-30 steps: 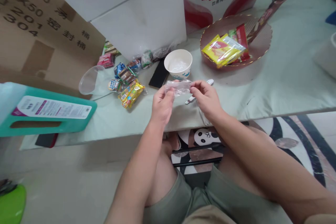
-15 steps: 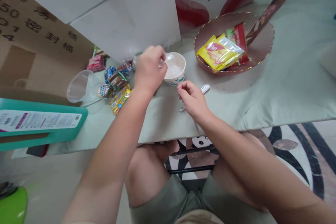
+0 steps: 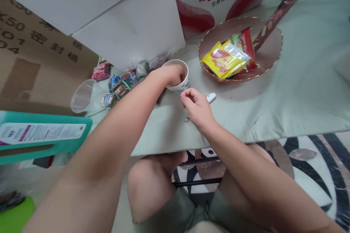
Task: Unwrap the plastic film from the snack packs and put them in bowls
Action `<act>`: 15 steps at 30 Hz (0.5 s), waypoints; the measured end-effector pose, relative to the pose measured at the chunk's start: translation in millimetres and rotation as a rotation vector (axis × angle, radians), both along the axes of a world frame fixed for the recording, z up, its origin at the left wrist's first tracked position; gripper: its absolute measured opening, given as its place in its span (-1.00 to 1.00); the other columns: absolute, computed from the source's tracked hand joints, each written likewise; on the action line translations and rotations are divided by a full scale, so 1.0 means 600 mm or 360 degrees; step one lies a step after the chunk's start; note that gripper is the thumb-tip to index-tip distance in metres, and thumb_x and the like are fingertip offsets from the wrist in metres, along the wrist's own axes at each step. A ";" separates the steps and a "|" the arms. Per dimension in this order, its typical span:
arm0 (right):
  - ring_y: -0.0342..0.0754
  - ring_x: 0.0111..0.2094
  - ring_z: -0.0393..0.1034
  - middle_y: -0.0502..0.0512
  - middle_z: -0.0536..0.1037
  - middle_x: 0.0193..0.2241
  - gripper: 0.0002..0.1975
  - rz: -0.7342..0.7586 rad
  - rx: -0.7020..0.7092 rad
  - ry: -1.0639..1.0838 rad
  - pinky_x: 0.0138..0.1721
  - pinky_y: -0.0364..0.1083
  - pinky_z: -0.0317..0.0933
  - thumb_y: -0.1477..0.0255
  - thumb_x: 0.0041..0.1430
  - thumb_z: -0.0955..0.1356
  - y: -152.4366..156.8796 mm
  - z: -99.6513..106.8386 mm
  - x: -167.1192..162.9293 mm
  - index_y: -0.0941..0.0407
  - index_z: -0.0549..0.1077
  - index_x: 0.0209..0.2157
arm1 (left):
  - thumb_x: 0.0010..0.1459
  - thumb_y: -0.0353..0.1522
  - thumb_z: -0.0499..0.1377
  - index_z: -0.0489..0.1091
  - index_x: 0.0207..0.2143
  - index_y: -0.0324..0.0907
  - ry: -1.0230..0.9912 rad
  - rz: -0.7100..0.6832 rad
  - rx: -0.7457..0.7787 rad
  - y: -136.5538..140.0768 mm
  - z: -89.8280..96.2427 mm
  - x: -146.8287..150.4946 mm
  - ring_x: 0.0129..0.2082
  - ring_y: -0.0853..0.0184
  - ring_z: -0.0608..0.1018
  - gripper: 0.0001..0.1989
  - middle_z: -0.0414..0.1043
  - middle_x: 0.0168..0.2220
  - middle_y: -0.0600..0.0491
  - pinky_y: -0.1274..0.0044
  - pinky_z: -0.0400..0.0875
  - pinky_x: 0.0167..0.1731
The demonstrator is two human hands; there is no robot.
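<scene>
There was the left hand point(image 3: 175, 74), dipped into the white paper cup point(image 3: 179, 88), its grip hidden, spread or pinching I couldn't tell! That cup stood on the desk point(image 3: 300, 94), left of the gold-rimmed bowl point(image 3: 270, 57), while the right hand point(image 3: 199, 111), grip pressed together, hung over a slim white tool point(image 3: 211, 97).

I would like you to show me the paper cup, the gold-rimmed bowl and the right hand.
Paper cup point(image 3: 179, 88): head view, on its printed outer wall.
Gold-rimmed bowl point(image 3: 270, 55): head view, on its bare inner wall.
Right hand point(image 3: 197, 109): head view, on its middle.
</scene>
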State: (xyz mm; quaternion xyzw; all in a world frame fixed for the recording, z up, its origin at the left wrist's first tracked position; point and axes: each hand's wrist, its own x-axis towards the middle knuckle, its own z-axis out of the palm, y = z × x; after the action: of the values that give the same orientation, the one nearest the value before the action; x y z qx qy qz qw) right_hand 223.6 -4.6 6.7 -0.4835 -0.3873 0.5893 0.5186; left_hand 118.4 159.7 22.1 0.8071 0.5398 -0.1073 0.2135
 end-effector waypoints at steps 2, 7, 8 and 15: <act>-0.15 -0.48 0.22 -0.10 0.32 -0.56 -0.88 -0.0009 0.0000 0.0004 -0.41 -0.11 0.10 0.30 0.04 0.29 -0.001 0.001 0.002 0.05 0.33 -0.44 | -0.28 -0.51 0.37 0.31 -0.71 -0.12 -0.0015 -0.0088 0.0101 0.002 -0.003 0.008 -0.25 0.06 0.61 -0.73 0.32 -0.61 0.06 0.34 0.48 -0.12; -0.16 -0.50 0.21 -0.10 0.31 -0.57 -0.87 -0.0027 -0.0011 0.0033 -0.42 -0.12 0.10 0.28 0.04 0.29 -0.006 0.003 0.010 0.05 0.34 -0.43 | -0.17 -0.41 0.44 0.29 -0.69 -0.14 -0.0215 0.0279 0.0211 0.008 0.082 -0.001 -0.40 0.23 0.49 -0.66 0.20 -0.66 0.15 0.40 0.41 -0.19; -0.16 -0.49 0.21 -0.10 0.31 -0.56 -0.87 -0.0028 -0.0010 0.0039 -0.41 -0.12 0.11 0.28 0.04 0.29 -0.007 0.003 0.013 0.05 0.34 -0.43 | -0.06 -0.39 0.40 0.27 -0.66 -0.15 -0.0358 0.0468 0.0405 0.013 0.104 -0.010 -0.44 0.31 0.43 -0.66 0.15 -0.66 0.17 0.41 0.40 -0.19; -0.18 -0.51 0.21 -0.11 0.30 -0.56 -0.89 -0.0011 -0.0059 0.0093 -0.43 -0.13 0.11 0.31 0.05 0.29 -0.010 0.010 0.025 0.06 0.33 -0.43 | -0.25 -0.61 0.46 0.29 -0.58 -0.14 -0.0296 0.0638 0.0638 0.068 0.076 -0.115 -0.26 0.30 0.31 -0.60 0.14 -0.56 0.21 0.28 0.19 0.21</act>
State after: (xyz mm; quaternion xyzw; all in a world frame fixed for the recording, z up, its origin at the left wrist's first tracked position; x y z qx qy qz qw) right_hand 238.4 -10.5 12.4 -0.4770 -0.3595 0.6085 0.5225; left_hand 49.5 200.6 67.7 0.7168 0.6771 0.1203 0.1153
